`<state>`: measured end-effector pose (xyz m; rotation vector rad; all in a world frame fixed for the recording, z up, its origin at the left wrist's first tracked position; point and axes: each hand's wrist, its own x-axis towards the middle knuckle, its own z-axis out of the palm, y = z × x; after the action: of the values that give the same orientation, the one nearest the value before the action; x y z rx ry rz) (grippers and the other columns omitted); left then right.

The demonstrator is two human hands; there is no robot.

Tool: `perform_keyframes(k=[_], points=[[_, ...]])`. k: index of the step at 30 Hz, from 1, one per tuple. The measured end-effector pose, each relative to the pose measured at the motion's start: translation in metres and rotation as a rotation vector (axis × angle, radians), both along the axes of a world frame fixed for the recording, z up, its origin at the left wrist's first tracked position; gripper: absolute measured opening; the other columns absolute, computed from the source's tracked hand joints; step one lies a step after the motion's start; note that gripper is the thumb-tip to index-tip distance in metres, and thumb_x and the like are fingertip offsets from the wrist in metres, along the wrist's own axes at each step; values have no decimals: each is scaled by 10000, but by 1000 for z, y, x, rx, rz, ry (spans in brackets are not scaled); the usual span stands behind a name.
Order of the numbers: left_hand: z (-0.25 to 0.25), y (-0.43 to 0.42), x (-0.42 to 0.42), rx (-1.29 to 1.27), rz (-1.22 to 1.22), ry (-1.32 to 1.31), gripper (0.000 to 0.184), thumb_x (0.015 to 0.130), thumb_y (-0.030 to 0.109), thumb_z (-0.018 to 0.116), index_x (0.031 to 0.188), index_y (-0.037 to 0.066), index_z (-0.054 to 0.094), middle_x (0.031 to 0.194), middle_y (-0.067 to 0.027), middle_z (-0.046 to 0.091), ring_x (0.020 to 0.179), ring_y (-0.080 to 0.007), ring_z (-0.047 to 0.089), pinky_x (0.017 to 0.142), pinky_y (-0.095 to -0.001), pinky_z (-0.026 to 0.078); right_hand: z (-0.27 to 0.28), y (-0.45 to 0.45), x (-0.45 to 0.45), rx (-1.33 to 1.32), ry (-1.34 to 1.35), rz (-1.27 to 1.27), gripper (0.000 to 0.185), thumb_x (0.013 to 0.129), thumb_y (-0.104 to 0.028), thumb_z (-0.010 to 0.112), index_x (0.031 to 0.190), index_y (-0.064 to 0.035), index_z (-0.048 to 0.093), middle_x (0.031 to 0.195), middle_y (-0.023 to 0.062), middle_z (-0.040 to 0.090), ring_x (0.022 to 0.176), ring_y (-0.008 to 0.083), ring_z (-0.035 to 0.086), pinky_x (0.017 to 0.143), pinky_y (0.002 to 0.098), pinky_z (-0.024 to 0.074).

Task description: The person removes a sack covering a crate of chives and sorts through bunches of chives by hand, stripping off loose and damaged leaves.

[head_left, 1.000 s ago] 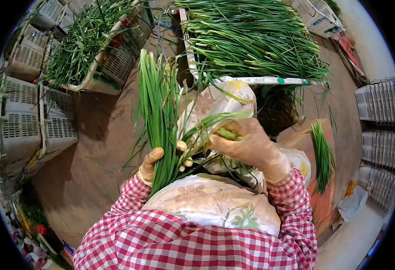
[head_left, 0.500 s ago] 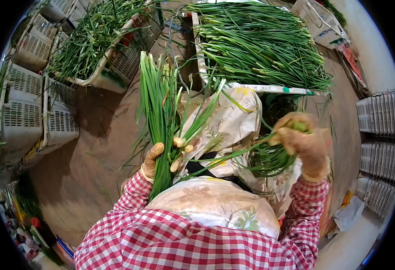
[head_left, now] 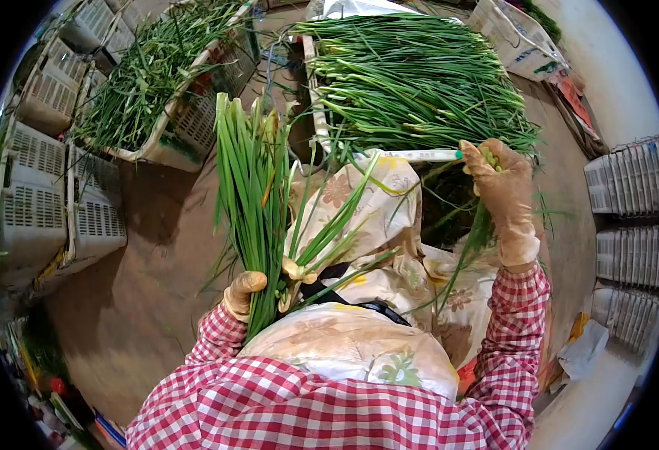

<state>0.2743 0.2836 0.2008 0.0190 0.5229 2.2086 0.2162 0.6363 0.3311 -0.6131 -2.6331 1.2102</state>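
Green bundle [head_left: 248, 195] lies between the thumb and fingers of the left hand [head_left: 239, 295], its cut ends pointing forward; thumb at the bundle's left side, fingertips [head_left: 293, 268] at its right, the grip closed around it; right hand [head_left: 504, 187] is raised beside the near edge of the crate [head_left: 419, 156], its fingers folded tightly around a smaller bunch [head_left: 482, 229]; leaves hang below that fist.
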Motion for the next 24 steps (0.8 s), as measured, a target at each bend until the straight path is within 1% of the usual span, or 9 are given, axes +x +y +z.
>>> perform_keyframes(k=[4,7,8,11,12,15,17,19,24], points=[[13,7,-4,6,-55,13,512,699,276,724,1094,-23,596,1077,-276,600,675,-180,641,613,-243,525,10,-19,11,-435,-191,243,267,868,-237,655,1066,-59,664,624,-44,525,502,36,421,470,200,352],[15,13,-3,-161,0,168,514,671,325,754,981,-69,640,958,-247,648,889,-295,657,719,-352,558,-4,-15,13,-470,-49,239,353,868,-219,660,1158,-23,613,684,-61,527,524,23,401,486,183,336],[14,10,-3,-189,-25,159,512,669,328,752,983,-61,645,949,-218,652,933,-329,637,876,-399,491,-4,-15,12,-466,-47,233,353,868,-219,660,1158,-23,613,684,-61,527,524,23,401,486,183,336],[3,4,-7,-139,-95,214,522,639,242,759,1024,-82,620,1018,-203,639,1074,-360,570,885,-396,488,1,-10,15,-522,15,239,352,866,-243,664,1122,-4,625,708,-56,554,569,14,421,502,175,338],[3,5,-3,-107,-40,146,544,629,216,767,1052,-85,604,1020,-208,638,1055,-358,575,1022,-451,379,11,-4,19,-789,-44,373,363,859,-250,672,1119,-2,626,719,-49,562,595,15,435,512,171,344],[2,9,-5,-81,-81,176,578,634,188,764,1109,-76,569,1023,-206,636,1035,-355,581,1072,-477,311,20,-7,18,-922,-120,457,367,843,-228,689,1105,20,623,782,-13,615,674,26,503,568,158,389],[12,16,-6,-51,-64,182,629,632,192,771,1155,-66,536,1021,-200,636,1030,-349,584,1029,-479,358,8,-18,21,-840,-167,355,339,841,-243,688,1045,24,645,755,-20,603,601,29,475,530,165,373],[19,20,-10,-204,-24,412,545,649,309,784,1022,-62,642,988,-223,647,1018,-350,599,949,-435,435,-9,-32,20,-781,-116,301,316,840,-252,688,1011,13,659,722,-10,603,529,42,455,494,176,371],[31,33,-1,-208,123,276,715,624,220,757,1219,-84,504,994,-247,639,811,-315,653,810,-414,524,-6,-32,23,-856,-107,286,293,879,-233,630,1001,32,640,624,-21,543,514,51,467,504,191,391]])
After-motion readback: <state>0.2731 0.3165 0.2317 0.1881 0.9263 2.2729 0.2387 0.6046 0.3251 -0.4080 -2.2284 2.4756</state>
